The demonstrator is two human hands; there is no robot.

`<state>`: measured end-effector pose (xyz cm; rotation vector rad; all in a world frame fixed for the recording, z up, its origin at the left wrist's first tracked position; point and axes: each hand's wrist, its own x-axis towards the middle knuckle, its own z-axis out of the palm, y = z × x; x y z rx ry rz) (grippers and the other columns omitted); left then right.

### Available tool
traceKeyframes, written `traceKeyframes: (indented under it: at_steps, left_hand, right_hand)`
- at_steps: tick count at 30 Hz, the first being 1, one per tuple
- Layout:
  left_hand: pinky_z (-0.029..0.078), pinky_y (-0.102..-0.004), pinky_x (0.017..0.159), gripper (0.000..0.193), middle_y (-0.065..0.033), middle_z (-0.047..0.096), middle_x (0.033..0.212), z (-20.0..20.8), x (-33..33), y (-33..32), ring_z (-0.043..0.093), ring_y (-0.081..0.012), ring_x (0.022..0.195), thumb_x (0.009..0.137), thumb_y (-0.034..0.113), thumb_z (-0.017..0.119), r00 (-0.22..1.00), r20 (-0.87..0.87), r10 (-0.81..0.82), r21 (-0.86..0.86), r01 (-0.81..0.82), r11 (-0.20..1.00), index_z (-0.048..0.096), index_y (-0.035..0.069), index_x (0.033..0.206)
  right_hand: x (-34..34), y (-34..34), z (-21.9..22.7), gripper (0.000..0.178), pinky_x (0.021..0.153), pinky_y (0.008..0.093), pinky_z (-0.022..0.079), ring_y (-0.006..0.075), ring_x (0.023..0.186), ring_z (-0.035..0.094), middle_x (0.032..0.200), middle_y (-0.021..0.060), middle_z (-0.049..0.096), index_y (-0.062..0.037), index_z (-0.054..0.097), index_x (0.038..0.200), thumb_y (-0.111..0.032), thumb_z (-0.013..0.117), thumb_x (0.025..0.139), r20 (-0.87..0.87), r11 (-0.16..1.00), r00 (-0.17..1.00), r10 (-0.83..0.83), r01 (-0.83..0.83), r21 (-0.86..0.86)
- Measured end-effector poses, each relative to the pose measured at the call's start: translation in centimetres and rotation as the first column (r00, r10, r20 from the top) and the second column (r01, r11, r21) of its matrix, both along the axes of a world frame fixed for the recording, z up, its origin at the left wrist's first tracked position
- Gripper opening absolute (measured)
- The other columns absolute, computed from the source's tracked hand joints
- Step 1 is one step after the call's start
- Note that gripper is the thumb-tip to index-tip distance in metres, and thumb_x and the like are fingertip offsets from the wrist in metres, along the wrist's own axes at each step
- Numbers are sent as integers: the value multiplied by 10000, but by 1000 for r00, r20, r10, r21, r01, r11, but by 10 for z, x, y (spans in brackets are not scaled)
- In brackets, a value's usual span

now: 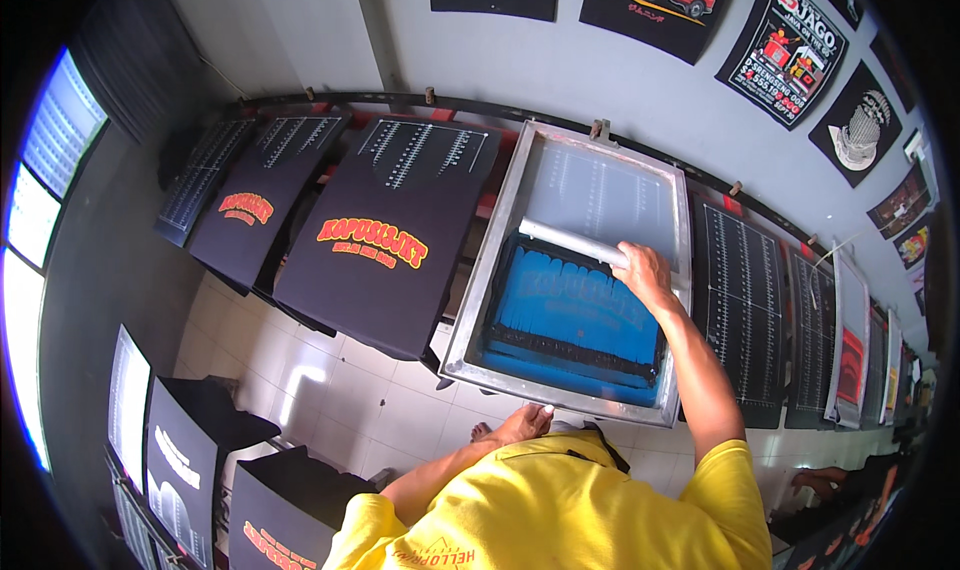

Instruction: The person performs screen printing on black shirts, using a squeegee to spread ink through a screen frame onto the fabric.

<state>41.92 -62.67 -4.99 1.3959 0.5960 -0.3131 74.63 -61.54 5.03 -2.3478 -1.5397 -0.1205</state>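
Observation:
A metal-framed printing screen [462,362] lies over a board in the middle, its mesh partly blue with black ink smeared along the near side and at the edges. Across the mesh rests a pale, bar-shaped squeegee [570,242]. My right hand [645,275] is closed round its right end, with the forearm reaching over the screen's right side. Close to my body, just below the screen's near edge, is my left hand [525,425]. Its fingers are curled together; whatever they may hold is too small to make out.
Black shirts with orange and yellow lettering [370,242] lie on boards to the left. More dark boards with white scale marks [743,310] run to the right, with another upright screen [850,340]. Behind me at lower left stand further printed shirts [285,500]. Printed samples [783,50] hang on the wall.

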Motion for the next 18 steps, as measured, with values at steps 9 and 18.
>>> traceKeyframes:
  at_steps: [9,18]
  left_hand:
    - [386,-345,734,565,-29,500,764,-6,0,2,435,-158,754,920,579,414,1000,-12,3,-41,-4,999,613,51,935]
    - [361,-315,576,443,5,457,649,-50,-1,-9,388,-125,625,940,446,501,970,101,221,-84,-213,973,564,17,849]
  right_hand:
    - [5,2,-1,270,743,443,496,342,839,625,856,130,656,-68,621,914,-195,721,698,-19,992,997,81,-82,-100]
    - [-95,-77,-9,278,717,402,507,272,827,601,826,75,607,-73,582,854,-181,754,664,3,983,994,108,-106,-148]
